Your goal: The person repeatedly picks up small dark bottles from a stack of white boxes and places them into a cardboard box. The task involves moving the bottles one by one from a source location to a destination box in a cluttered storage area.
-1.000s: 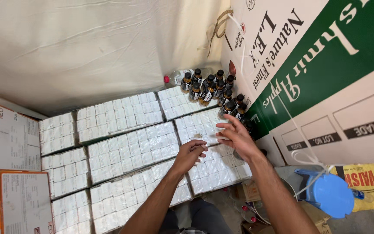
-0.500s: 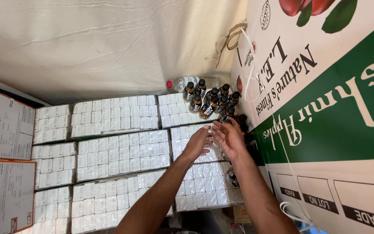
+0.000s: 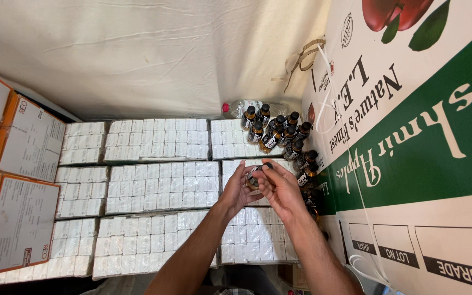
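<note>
Both forearms reach up over the shrink-wrapped white box packs [image 3: 159,188], the hands meeting above them. The left hand [image 3: 237,191] and right hand [image 3: 279,188] curl their fingers around one small dark bottle [image 3: 255,176], pinching it between them, just below the cluster of black-capped bottles [image 3: 279,136] beside the large apple carton [image 3: 411,136].

Wrapped blocks of small white boxes [image 3: 159,188] are lying in rows; orange-edged white cartons [image 3: 20,164] are standing left; a white-and-green fruit carton [image 3: 411,147] is leaning right.

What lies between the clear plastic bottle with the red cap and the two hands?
In the head view, dark amber bottles with black caps stand between the clear bottle and both hands, on white cartons.
</note>
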